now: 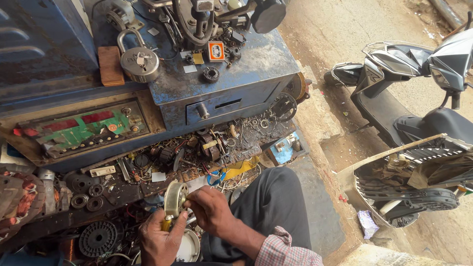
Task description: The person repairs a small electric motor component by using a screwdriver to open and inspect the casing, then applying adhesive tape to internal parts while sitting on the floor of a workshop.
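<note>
Head view, left fingers [165,231] and right fingers [197,202] both gripping round brass part [175,198] between them

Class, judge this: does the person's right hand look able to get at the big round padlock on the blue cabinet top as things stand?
Probably yes, though not at once: the right hand grips the round metal part with the left hand. The padlock lies uncovered, with nothing in the way.

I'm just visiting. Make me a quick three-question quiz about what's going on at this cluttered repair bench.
1. True or false: both hands grip the round brass-coloured metal part.
2. What lies beside the wooden block on the blue cabinet? A) large padlock B) hammer C) cup
3. What vehicle is parked on the right?

Key: 1. True: left hand below, right hand at its side. 2. A, the large padlock. 3. A scooter.
</note>
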